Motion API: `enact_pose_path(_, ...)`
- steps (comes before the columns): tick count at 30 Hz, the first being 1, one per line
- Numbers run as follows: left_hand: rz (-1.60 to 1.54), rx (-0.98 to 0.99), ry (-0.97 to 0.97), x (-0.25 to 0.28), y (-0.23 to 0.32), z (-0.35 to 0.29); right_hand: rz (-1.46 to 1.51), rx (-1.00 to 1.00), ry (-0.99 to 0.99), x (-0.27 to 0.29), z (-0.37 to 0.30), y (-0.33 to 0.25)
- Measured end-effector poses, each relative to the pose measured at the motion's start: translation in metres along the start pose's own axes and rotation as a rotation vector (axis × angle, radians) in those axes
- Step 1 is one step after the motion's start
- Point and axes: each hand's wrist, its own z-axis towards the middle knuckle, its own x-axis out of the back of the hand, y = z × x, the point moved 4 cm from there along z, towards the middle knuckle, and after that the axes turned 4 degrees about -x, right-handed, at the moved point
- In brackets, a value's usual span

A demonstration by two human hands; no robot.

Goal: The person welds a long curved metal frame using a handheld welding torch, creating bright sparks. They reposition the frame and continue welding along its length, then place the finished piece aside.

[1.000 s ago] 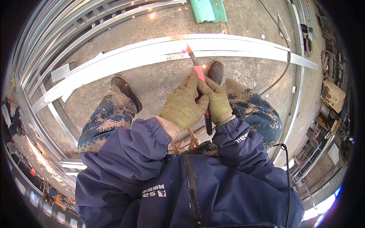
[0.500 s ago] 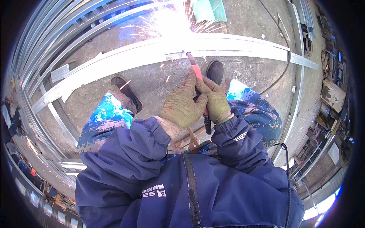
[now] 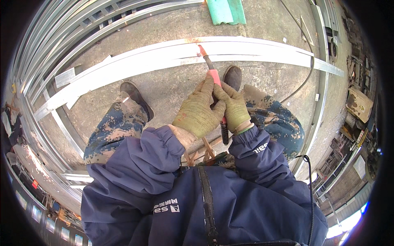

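Note:
Both of my hands, in yellowish work gloves, are closed around a red-handled welding torch [image 3: 214,76]. My left hand [image 3: 198,108] wraps the handle from the left, and my right hand [image 3: 234,107] grips it from the right. The torch's bent neck reaches forward, and its tip glows orange over the long metal beams [image 3: 139,61] lying crosswise before my feet. A brownish heat mark shows on the beams near the tip. Below my hands, a black coiled sleeve hangs from the handle.
Stacked metal profiles [image 3: 61,37] fill the left side. A green sheet [image 3: 225,11] lies beyond the beams. A dark cable [image 3: 310,67] curves across the floor on the right, near another long rail [image 3: 323,90]. My boots [image 3: 137,98] stand just behind the beams.
The bright arc and flying sparks have gone out, leaving the torch tip glowing. The tip appears slightly farther forward; both hands keep nearly the same place and grip.

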Motion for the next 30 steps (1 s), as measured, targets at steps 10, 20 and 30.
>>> enact_pose_path(10,0.016,0.007,0.017,-0.0015,-0.0058,0.001,-0.025,-0.022,-0.023,0.002,0.0052,0.0032)
enact_pose_path(20,-0.015,-0.006,-0.003,0.0008,-0.0033,0.0032,-0.019,0.01,0.031,-0.0009,0.0008,0.0003)
enact_pose_path(30,-0.022,0.015,0.012,0.0003,-0.0085,0.0033,0.018,0.006,-0.015,-0.001,0.0084,0.0051)
